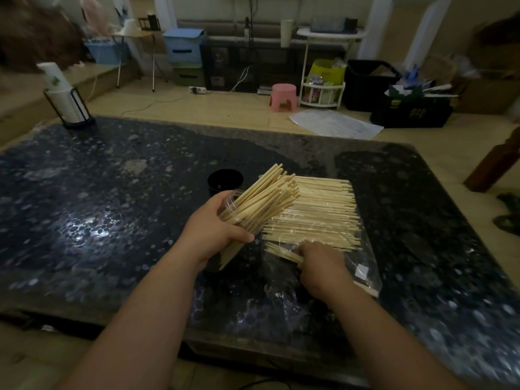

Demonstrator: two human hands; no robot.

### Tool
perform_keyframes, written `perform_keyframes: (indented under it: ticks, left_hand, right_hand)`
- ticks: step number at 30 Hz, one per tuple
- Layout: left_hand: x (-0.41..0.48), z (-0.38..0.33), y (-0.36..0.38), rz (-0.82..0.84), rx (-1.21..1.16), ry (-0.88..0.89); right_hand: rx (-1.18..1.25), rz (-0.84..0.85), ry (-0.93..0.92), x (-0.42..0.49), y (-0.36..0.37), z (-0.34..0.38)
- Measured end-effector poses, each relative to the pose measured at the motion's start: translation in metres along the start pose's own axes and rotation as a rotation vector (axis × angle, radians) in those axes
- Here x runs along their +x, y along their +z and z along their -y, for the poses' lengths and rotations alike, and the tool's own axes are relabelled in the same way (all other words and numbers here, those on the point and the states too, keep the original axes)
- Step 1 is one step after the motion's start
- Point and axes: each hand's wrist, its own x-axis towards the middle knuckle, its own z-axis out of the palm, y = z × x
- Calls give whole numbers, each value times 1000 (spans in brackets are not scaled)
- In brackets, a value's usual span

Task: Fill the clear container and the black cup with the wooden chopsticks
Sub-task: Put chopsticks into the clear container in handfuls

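Head camera: you are gripping the clear container in your left hand, fingers and thumb wrapping round its side. You are holding it tilted, mouth pointing up and to the right, over the dark pebble-patterned table. A thick bundle of wooden chopsticks is already sitting in it, fanning out well past the rim and leaning over the far left corner of the loose pile. The container's lower end is sitting near the tabletop; whether it is touching is hard to tell.

Your right hand is resting knuckles-up at the near edge of the pile, fingers curling down and pinching a small bunch of chopsticks that is lying at a slant to the rest. A stick end is showing past your wrist on the right.

The remaining chopsticks are lying flat in a broad layer, mostly parallel and running left to right, on a clear plastic bag just to the right of the container.

The black cup is standing upright just behind the container's rim, left of the pile; its inside is looking dark, with no sticks rising out of it.

A stack of paper cups in a black wire holder is standing at the far left corner of the table, and a pink stool is sitting on the floor beyond.
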Motion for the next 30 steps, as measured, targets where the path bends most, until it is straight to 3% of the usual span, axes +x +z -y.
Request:
perform_keyframes:
  ticks: [10,25,30]
  left_hand:
    - [0,1,2,-23,25,-6]
    - [-4,-1,4,-9,39,8]
    - [-1,2,3,-12,43,-10]
  right_hand:
    - [-82,21,37,-10,3,-4]
    - [-113,1,-98,-29,-6,-6]
    - [-7,43,-112,-39,-25,-6]
